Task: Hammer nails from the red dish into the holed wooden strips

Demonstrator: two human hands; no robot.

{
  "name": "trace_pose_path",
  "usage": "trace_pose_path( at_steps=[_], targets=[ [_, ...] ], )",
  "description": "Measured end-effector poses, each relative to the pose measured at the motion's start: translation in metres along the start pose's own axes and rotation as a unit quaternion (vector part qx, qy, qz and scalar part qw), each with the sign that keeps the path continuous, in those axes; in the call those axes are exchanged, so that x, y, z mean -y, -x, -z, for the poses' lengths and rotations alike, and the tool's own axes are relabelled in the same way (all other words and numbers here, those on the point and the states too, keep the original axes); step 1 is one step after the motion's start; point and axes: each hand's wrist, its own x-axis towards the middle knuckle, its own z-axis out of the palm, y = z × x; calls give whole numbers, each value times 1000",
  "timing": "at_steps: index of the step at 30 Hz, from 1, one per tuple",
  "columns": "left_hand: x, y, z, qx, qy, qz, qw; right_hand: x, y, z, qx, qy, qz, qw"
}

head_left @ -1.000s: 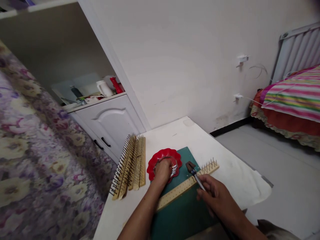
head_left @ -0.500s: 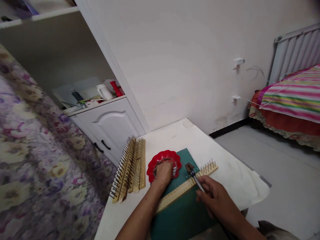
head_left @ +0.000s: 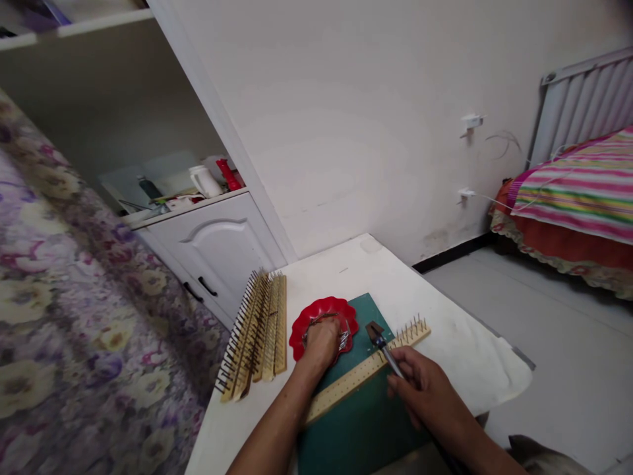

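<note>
My left hand (head_left: 324, 340) is inside a red scalloped dish (head_left: 316, 308), its fingers curled down among loose nails (head_left: 345, 338). The fingertips are hidden, so what they grip cannot be made out. My right hand (head_left: 425, 386) is closed around the handle of a hammer (head_left: 390, 359), whose dark head points away from me above a wooden strip (head_left: 353, 377). That strip lies slantwise on a green mat (head_left: 361, 422). Rows of small holes or marks run along its near part, and several nails stand upright at its far right end.
Several wooden strips full of upright nails (head_left: 254, 330) lie side by side on the white table (head_left: 321, 277), left of the dish. A single nail (head_left: 343, 270) lies toward the back. A floral curtain (head_left: 99, 316) and a white cabinet (head_left: 225, 241) border the left.
The view has shifted very slightly. Both hands, the hammer and the strip otherwise hold their places.
</note>
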Motion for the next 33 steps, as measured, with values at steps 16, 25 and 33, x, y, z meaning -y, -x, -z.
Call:
trace_pose_path(
  at_steps=[16, 25, 33],
  targets=[
    [-32, 79, -12, -136, 289, -164, 933, -3, -7, -2, -54, -15, 10, 998],
    [-48, 100, -21, -101, 377, -218, 894, -8, -9, 3, -17, -73, 1, 997],
    [-60, 109, -10, -113, 400, -219, 883, -2, -7, 4, -1, -94, -8, 996]
  ],
)
